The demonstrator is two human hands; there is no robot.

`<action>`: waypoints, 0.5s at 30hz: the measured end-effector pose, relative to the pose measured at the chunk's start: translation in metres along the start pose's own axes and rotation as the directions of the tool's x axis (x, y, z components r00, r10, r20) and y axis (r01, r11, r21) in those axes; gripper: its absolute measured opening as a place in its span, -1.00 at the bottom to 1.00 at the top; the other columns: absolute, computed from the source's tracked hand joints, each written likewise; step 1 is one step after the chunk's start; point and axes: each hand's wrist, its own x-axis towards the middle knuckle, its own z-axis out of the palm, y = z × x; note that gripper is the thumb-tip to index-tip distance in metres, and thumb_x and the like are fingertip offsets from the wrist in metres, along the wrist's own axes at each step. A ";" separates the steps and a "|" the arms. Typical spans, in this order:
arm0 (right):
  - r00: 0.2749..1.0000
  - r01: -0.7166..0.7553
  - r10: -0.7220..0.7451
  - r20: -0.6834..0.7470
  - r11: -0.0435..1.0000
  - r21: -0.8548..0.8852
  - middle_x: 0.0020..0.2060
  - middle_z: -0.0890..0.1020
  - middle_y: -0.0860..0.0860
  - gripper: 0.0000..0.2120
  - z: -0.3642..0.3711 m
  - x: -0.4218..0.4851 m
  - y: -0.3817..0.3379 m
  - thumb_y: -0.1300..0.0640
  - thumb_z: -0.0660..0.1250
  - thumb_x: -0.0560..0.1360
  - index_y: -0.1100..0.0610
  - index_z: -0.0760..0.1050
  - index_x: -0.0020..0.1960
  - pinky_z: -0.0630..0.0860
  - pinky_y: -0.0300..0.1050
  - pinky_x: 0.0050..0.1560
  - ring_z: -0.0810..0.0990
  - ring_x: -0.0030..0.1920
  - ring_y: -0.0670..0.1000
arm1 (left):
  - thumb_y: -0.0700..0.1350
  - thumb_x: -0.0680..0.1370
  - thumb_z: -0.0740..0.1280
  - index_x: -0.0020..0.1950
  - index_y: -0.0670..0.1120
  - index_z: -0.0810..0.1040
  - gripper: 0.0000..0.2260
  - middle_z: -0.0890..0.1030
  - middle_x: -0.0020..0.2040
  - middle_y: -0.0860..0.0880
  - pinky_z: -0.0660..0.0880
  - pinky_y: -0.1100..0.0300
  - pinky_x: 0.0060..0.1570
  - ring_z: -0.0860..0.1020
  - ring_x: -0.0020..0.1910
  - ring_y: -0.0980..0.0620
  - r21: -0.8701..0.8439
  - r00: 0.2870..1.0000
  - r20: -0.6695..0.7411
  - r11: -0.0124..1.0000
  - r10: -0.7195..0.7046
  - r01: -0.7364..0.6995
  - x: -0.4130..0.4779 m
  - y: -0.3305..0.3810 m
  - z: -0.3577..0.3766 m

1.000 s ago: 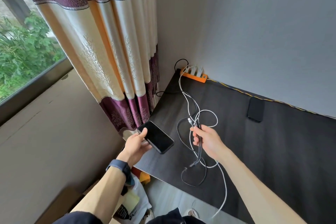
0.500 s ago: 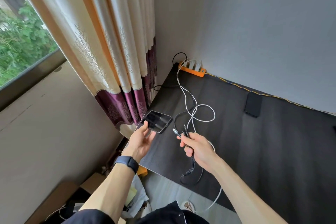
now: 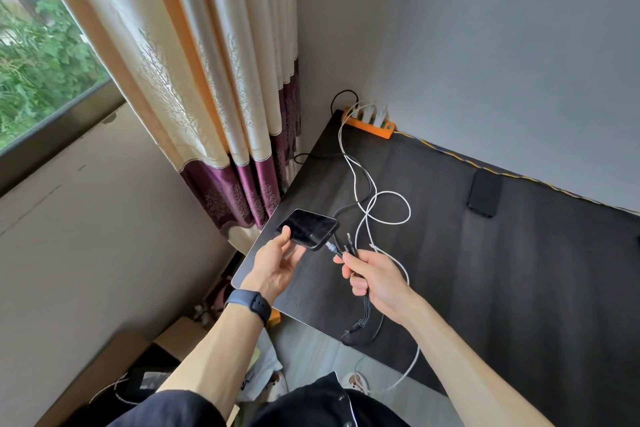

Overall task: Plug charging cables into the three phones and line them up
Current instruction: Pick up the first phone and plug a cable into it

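My left hand holds a black phone screen up over the dark table's left corner. My right hand grips a black multi-head charging cable. One of its plugs sits right at the phone's near-right edge; whether it is seated I cannot tell. Two other plug ends stick up above my fingers. A white cable loops across the table and also passes by my right hand. A second black phone lies flat near the back wall.
An orange power strip with white chargers sits in the table's back left corner. A yellow-blue cord runs along the wall. A curtain hangs left of the table. Boxes and bags lie on the floor below the table edge.
My right hand has brought the cable ends left to the phone's edge. My left hand has turned the phone and held it lower. The camera view has shifted slightly.
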 end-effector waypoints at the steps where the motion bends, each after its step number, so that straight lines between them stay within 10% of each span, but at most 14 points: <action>1: 1.000 0.006 -0.006 -0.006 1.000 -0.021 -0.31 0.55 0.03 -0.78 0.000 0.000 0.000 0.15 0.29 0.64 0.28 0.64 0.06 0.16 -0.22 -0.40 0.25 -0.44 -0.08 | -0.22 0.60 0.30 0.07 -0.22 0.54 -0.90 0.63 0.08 -0.19 0.64 0.17 -0.34 0.64 0.01 -0.07 0.010 1.000 -0.001 1.000 0.001 -0.001 0.001 -0.001 -0.001; 15: 0.997 -0.065 0.071 0.022 0.979 -0.195 -0.42 0.42 -0.03 -0.62 0.005 0.001 -0.010 0.03 0.12 0.69 0.21 0.64 0.06 0.00 -0.19 -0.44 0.11 -0.48 -0.07 | -0.21 0.60 0.30 0.24 -0.27 0.52 -0.76 0.59 0.24 -0.24 0.65 0.15 -0.29 0.59 0.20 -0.14 0.076 1.000 -0.014 0.997 0.007 -0.006 0.009 -0.003 -0.004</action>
